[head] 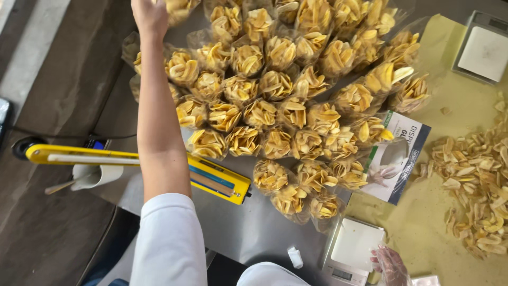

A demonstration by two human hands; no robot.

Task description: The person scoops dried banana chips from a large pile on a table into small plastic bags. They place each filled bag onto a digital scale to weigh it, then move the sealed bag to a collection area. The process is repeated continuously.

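My left arm reaches far up the frame, and my left hand (150,16) rests at the top edge beside a clear bag of yellow chips (179,8). Its fingers are cut off by the frame, so its grip is hidden. Several more open bags of chips (275,85) stand packed together on the metal table (254,233). At the bottom right my right hand (390,265), in a thin clear glove, hovers with fingers spread next to a small white scale (353,244). It holds nothing.
A yellow heat sealer (214,179) lies under my left arm. A glove box (398,159) sits right of the bags. Loose chips (476,180) are piled on yellowish paper (423,222). A second scale (484,50) stands top right, a white cup (98,175) left.
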